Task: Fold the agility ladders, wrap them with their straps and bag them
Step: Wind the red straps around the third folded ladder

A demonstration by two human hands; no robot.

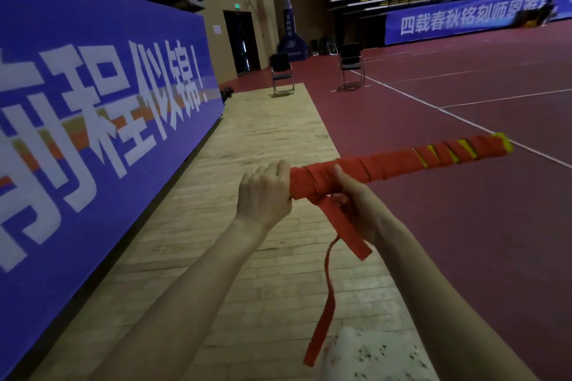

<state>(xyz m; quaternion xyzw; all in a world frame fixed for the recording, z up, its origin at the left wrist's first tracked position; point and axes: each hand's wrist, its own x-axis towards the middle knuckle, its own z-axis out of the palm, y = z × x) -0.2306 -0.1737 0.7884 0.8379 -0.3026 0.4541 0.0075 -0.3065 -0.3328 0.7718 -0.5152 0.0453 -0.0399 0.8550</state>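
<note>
Head-worn view, forward and down

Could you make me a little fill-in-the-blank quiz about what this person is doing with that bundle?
1. The folded ladder bundle is wrapped in a strap of the colour ____.
2. The left hand grips the bundle's near ____.
3. The loose strap tail hangs ____ from the right hand.
4. Beside the wooden floor stands a big ____ banner.

Missing words: red; end; down; blue
</note>
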